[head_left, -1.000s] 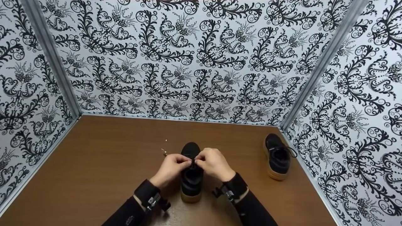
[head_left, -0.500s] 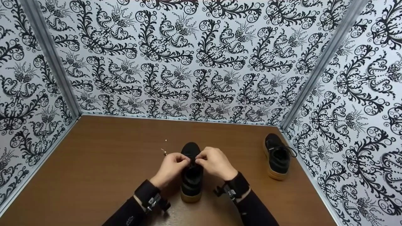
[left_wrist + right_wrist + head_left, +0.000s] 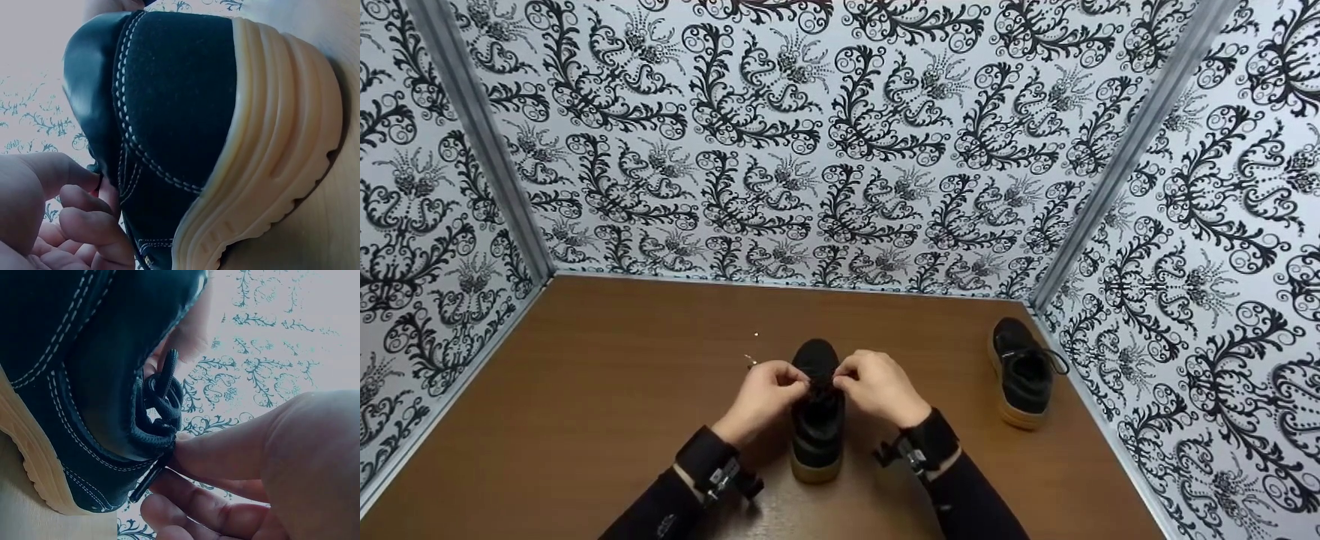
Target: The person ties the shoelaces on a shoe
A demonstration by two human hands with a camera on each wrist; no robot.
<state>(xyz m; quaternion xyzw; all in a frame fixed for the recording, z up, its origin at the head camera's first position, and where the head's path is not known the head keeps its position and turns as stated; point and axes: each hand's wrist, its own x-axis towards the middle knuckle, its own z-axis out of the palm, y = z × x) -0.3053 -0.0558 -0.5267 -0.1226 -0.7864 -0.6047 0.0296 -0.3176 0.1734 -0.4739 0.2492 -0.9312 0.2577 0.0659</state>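
Note:
A black shoe with a tan sole stands in the middle of the table, toe pointing away from me. My left hand is at the left of its lacing, thumb and fingertips pinching a dark shoelace. On the opposite side, my right hand pinches another part of the shoelace, which forms loops over the tongue in the right wrist view. A short lace end hangs below the right thumb there. In the left wrist view the shoe's heel and side fill the middle, and its lacing is mostly hidden.
A second black shoe with its lace looped stands at the right, near the patterned side wall. Small shiny bits lie left of the toe. Patterned panels enclose the brown table at the back and sides.
My hands have drawn slightly apart, the left one to the left and the right one to the right, each with lace in its fingertips. Both shoes keep their places.

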